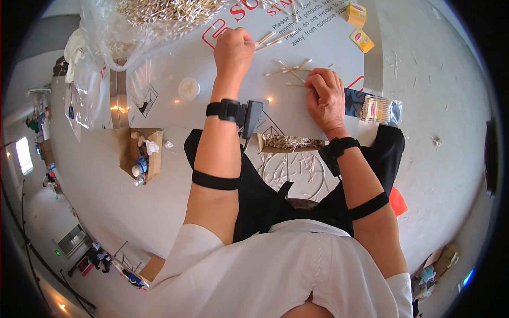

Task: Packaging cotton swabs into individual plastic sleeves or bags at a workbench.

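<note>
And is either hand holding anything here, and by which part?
The left hand pinches a few cotton swabs by their left ends; whether the right hand grips any cannot be told.

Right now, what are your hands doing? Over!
Left hand: pinching cotton swabs. Right hand: at crossed loose swabs, grip hidden. Maybe in the way: swab heap, upper left.

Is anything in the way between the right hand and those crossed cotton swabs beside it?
Nothing visible. The right hand is at the swabs, touching or just above the nearest ones; I can't tell which. The yellow boxes lie off to the side, not between.
</note>
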A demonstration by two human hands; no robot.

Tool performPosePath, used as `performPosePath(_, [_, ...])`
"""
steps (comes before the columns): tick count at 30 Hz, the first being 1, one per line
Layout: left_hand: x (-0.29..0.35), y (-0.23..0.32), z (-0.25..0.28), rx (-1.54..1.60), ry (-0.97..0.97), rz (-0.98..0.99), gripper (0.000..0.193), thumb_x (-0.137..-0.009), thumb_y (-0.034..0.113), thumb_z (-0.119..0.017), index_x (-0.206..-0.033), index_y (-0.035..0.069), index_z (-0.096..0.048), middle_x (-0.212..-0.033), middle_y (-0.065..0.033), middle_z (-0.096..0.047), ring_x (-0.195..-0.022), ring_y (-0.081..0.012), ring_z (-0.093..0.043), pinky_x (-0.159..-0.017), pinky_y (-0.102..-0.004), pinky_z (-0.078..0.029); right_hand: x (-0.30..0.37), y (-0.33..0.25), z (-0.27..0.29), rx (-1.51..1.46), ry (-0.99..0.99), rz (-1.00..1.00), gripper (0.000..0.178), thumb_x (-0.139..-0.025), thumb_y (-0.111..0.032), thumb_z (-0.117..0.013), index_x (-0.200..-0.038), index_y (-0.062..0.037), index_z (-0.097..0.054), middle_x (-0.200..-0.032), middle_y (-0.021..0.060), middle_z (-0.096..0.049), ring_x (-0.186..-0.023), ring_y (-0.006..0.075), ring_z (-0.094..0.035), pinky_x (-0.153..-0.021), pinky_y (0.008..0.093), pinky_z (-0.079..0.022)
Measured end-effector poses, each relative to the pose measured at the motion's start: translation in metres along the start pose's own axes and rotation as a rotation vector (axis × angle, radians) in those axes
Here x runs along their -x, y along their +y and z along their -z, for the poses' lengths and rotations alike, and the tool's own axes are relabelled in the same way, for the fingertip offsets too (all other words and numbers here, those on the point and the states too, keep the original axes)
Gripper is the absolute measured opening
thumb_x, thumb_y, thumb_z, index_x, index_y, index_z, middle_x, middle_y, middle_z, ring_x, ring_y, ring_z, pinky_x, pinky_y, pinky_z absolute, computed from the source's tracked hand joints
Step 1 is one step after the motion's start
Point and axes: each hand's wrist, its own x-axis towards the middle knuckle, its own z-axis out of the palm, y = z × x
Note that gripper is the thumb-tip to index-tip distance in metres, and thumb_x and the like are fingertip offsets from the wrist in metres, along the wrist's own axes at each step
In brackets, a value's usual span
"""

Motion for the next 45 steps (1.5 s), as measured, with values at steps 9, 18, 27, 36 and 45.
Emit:
performPosePath(9, [-0.012, 0.0, -0.009, -0.214, -0.128, -0.18, 0.01, -0.077, 0.012, -0.071, -0.081, 0.004, -0.068, -0.086, -0.0144, -0.069, -0.083, -0.0347, -0.065, -0.073, -0.045, -0.054, 0.001, 0.001, 0.0, 0.001, 0.002, -0.004, 0.017, -0.071, 0.001, -0.06, -0.085, -0.0082, -0.057, -0.102, 0.0057, -0.058, -0.095, 0.0283, -0.055, -0.08, 0.0396, -0.043])
performPosePath(18, [0.003, 0.004, 0.006, -0.075, 0.074, -0.209, 0.008, -0.078, 0.008, -0.065, -0.076, 0.001, -0.06, -0.075, -0.0168, -0.066, -0.068, -0.0338, -0.064, -0.065, -0.0424, -0.052, 0.0, 0.0, 0.001, 0.009, -0.004, 0.002, 0.017, -0.071, 0.0, -0.06, -0.086, -0.0083, -0.057, -0.101, 0.0057, -0.058, -0.095, 0.0278, -0.055, -0.08, 0.0397, -0.043])
performPosePath(27, [0.159, 0.035, 0.026, 0.067, -0.617, -0.4, 0.011, -0.077, 0.006, -0.064, -0.077, 0.002, -0.054, -0.076, -0.0158, -0.059, -0.075, -0.0373, -0.06, -0.066, -0.0457, -0.048, 0.0, 0.0, 0.001, 0.002, -0.007, -0.004, 0.015, -0.072, -0.001, -0.06, -0.085, -0.0086, -0.058, -0.101, 0.005, -0.058, -0.095, 0.0279, -0.055, -0.08, 0.0394, -0.043])
performPosePath(36, [0.142, 0.038, 0.017, 0.181, -0.473, -0.208, 0.006, -0.085, 0.009, -0.063, -0.086, 0.006, -0.059, -0.082, -0.0162, -0.063, -0.079, -0.039, -0.063, -0.07, -0.0477, -0.051, 0.002, 0.004, -0.001, -0.004, 0.002, -0.019, 0.015, -0.072, -0.002, -0.06, -0.085, -0.0087, -0.058, -0.101, 0.0051, -0.059, -0.095, 0.0279, -0.056, -0.081, 0.0392, -0.043])
performPosePath(45, [0.021, -0.006, -0.01, -0.04, 0.159, -0.314, 0.027, -0.078, 0.009, -0.075, -0.102, 0.006, -0.065, -0.109, -0.0141, -0.061, -0.108, -0.0357, -0.054, -0.089, -0.0451, -0.048, -0.001, -0.001, -0.002, -0.025, 0.012, -0.001, 0.015, -0.071, -0.001, -0.06, -0.084, -0.0077, -0.057, -0.1, 0.0054, -0.059, -0.094, 0.0279, -0.055, -0.081, 0.0393, -0.043])
